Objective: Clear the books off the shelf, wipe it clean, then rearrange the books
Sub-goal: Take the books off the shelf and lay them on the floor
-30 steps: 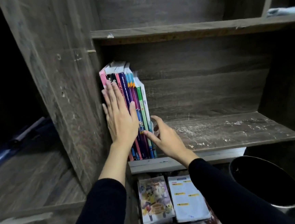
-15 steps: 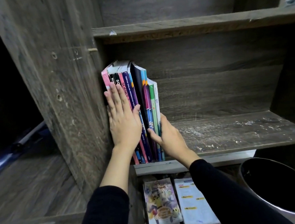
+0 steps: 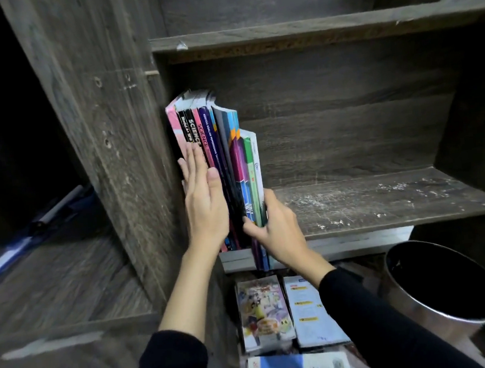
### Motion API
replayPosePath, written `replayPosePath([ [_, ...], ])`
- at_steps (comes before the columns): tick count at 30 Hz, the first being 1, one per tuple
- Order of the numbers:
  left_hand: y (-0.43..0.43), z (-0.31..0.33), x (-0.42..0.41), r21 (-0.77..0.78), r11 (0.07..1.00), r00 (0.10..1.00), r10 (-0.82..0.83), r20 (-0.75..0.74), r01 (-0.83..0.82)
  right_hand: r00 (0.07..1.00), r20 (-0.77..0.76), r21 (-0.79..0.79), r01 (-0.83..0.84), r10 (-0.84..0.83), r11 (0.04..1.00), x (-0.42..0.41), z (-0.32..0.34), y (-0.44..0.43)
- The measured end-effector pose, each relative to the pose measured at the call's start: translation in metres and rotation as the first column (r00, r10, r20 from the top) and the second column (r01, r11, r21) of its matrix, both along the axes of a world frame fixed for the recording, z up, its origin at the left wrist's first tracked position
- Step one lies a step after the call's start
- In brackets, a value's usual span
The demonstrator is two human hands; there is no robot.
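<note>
While a row of upright books (image 3: 208, 145) stands at the left end of the pale-speckled shelf (image 3: 383, 200), tight against the wooden side panel (image 3: 119, 136), the person's left grip (image 3: 205, 207) lies flat on the spines, fingers straight and together, holding nothing. The right grip (image 3: 280, 230) is clamped on the rightmost thin books (image 3: 252, 177), purple, green and white, with the thumb on one side and fingers on the other. Their lower ends jut past the shelf's front edge. Below lie flat books (image 3: 264, 311) and, to the right, a black bin (image 3: 445, 298).

Likely risks: the pinch sits low on slim, slick covers, so one could slide out and drop onto the flat books or toward the bin. Once these leave, the row loses its right-hand support and may topple rightward if the left grip lifts.
</note>
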State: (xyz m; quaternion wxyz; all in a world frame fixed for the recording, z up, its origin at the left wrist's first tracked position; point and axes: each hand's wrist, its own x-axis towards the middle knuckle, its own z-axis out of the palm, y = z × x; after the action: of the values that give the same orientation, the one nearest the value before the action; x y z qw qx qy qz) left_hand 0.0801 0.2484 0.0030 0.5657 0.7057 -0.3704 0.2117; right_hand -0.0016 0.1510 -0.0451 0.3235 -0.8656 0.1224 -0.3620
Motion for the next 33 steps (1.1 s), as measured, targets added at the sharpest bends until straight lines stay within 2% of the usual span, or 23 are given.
replayPosePath([
  [3, 0.009, -0.019, -0.023, -0.130, 0.987, 0.995, -0.097, -0.018, 0.094, 1.000, 0.020, -0.026, -0.022, 0.023, 0.999, -0.013, -0.007, 0.004],
  [5, 0.008, -0.031, -0.035, -0.140, 0.981, 0.990, -0.142, -0.018, 0.138, 0.995, -0.016, 0.003, -0.095, 0.095, 0.996, -0.019, -0.010, 0.000],
  [8, 0.000, -0.045, -0.049, -0.103, 0.982, 0.988, -0.155, 0.010, 0.155, 0.971, -0.074, 0.130, -0.215, 0.226, 0.968, -0.023, -0.017, -0.007],
  [11, -0.013, -0.058, -0.054, -0.041, 0.996, 0.993, -0.077, 0.091, 0.081, 0.951, -0.021, 0.275, -0.291, 0.308, 0.916, -0.023, -0.020, -0.015],
  [13, -0.022, -0.062, -0.055, -0.021, 1.000, 0.997, 0.005, 0.080, -0.004, 0.932, 0.048, 0.393, -0.348, 0.359, 0.851, -0.019, -0.023, -0.023],
  [15, -0.030, -0.063, -0.055, 0.026, 0.990, 0.987, 0.138, 0.082, -0.141, 0.933, 0.122, 0.495, -0.353, 0.338, 0.794, -0.011, -0.029, -0.033],
  [16, -0.034, -0.064, -0.056, 0.048, 0.976, 0.973, 0.209, 0.098, -0.214, 0.945, 0.147, 0.510, -0.327, 0.293, 0.796, -0.005, -0.033, -0.039],
  [18, -0.039, -0.066, -0.055, 0.065, 0.943, 0.937, 0.313, 0.153, -0.326, 0.967, 0.143, 0.481, -0.252, 0.208, 0.840, 0.007, -0.039, -0.051],
  [20, -0.042, -0.070, -0.051, 0.054, 0.933, 0.923, 0.342, 0.175, -0.355, 0.979, 0.103, 0.421, -0.204, 0.177, 0.884, 0.023, -0.041, -0.063],
  [25, -0.034, -0.071, -0.049, -0.071, 0.971, 0.957, 0.239, 0.166, -0.230, 0.979, 0.053, 0.282, -0.202, 0.195, 0.938, 0.068, -0.032, -0.082],
  [28, -0.020, -0.078, -0.036, -0.113, 0.978, 0.955, 0.199, 0.220, -0.178, 0.984, 0.067, 0.102, -0.172, 0.165, 0.980, 0.075, -0.025, -0.087],
  [33, -0.001, -0.089, -0.025, -0.142, 0.986, 0.975, 0.113, 0.193, -0.086, 0.975, 0.161, 0.109, -0.170, 0.152, 0.979, 0.065, -0.026, -0.097],
])
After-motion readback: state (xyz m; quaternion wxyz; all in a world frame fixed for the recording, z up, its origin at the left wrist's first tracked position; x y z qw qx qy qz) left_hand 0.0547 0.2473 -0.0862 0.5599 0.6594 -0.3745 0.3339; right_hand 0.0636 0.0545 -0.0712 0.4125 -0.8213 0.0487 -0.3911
